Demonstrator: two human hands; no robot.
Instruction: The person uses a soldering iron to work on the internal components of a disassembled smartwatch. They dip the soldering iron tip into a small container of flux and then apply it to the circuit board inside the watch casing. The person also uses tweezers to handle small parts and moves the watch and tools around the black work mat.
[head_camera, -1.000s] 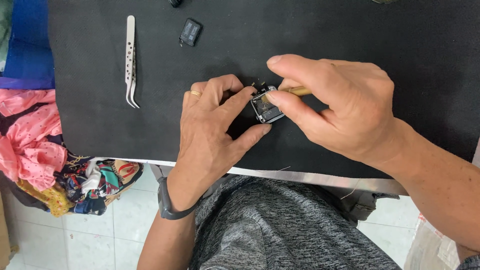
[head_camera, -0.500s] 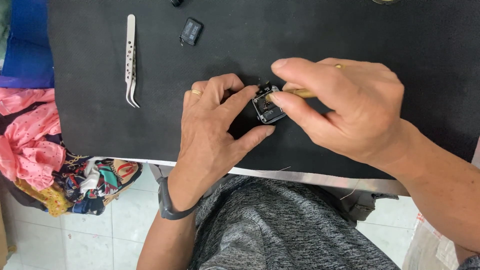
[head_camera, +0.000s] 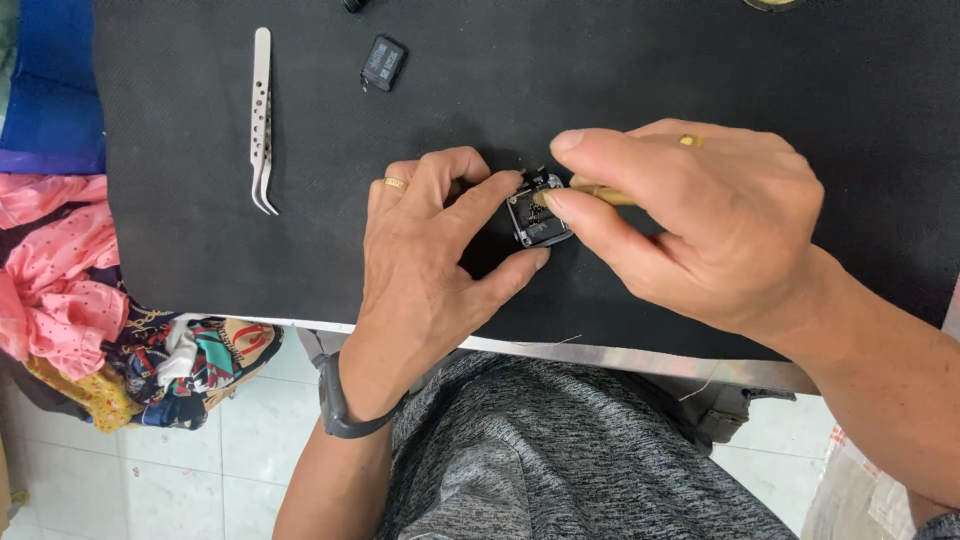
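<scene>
Head view shows the left hand (head_camera: 425, 270) pinching a small square metal case (head_camera: 538, 215) between thumb and fingers, pressed down on the black mat (head_camera: 700, 70). Right hand (head_camera: 715, 225) grips a slim brass-coloured tool (head_camera: 598, 193), its tip inside the open case. This looks like fine work on the inner parts; the next move calls for a steady, light touch. Steel tweezers (head_camera: 261, 120) and a small dark rectangular part (head_camera: 383, 62) lie well apart.

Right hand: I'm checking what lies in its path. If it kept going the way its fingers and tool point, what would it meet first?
The small square device, which the tool's tip already seems to touch; just beyond are the left hand fingers gripping it.
</scene>
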